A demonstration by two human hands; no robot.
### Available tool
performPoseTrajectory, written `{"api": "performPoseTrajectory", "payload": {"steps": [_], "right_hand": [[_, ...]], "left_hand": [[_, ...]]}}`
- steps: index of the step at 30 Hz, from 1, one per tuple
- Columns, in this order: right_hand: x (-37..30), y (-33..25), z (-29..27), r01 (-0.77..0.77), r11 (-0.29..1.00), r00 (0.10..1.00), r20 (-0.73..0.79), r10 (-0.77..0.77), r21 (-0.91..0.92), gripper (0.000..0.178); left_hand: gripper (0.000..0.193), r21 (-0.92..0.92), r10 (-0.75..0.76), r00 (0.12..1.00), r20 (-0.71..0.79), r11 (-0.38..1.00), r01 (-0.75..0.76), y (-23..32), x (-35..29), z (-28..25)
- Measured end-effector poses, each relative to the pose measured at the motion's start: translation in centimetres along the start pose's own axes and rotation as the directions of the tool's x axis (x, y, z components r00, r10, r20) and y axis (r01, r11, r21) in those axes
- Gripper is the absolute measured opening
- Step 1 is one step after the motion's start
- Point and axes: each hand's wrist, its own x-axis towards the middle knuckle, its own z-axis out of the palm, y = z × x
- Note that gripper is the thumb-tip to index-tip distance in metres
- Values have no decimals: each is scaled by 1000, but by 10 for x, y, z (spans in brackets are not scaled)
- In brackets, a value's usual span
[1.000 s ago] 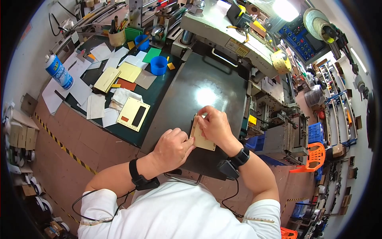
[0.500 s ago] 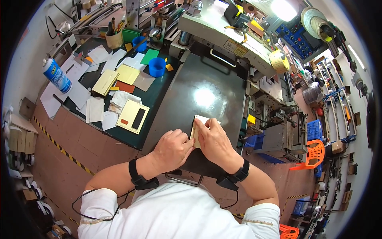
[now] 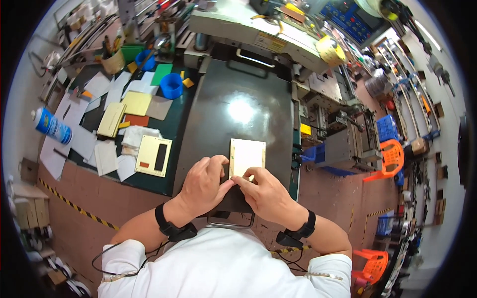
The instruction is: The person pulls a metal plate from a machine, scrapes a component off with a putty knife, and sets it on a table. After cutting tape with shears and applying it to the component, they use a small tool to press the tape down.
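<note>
A pale rectangular plate (image 3: 248,156) with small holes at its corners lies on the dark metal bed in front of me, its white face up. At its left edge and near left corner is my left hand (image 3: 202,183), fingers curled and thumb stretched against the corner. My right hand (image 3: 268,197) bends over the near edge. Its thumb and fingers are pinched together at the same corner, and the tips of both hands nearly meet there. Whatever lies between the right fingertips is too small to make out.
Left of the metal bed (image 3: 208,119), a dark green table holds a gold panel (image 3: 153,156) with a dark slot, papers, a blue cup (image 3: 172,86) and a spray can (image 3: 51,125). A machine beam (image 3: 238,30) spans the far end. Orange chair (image 3: 389,159) at right.
The plate, tilted up between my hands before, now lies flat with its white face showing. My right hand has drawn back toward its near corner. The whole view has shifted.
</note>
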Motion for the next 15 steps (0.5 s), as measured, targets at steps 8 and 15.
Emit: {"api": "performPoseTrajectory", "payload": {"steps": [8,15], "right_hand": [[-84,94,-40,-585,805,681,-480,554,100,19],[-130,144,20,-765,468,436,-179,882,441,25]], "left_hand": [[73,2,-149,986,76,989,149,15,5,-15],[93,289,188,931,314,915,-283,11,49,-19]]}}
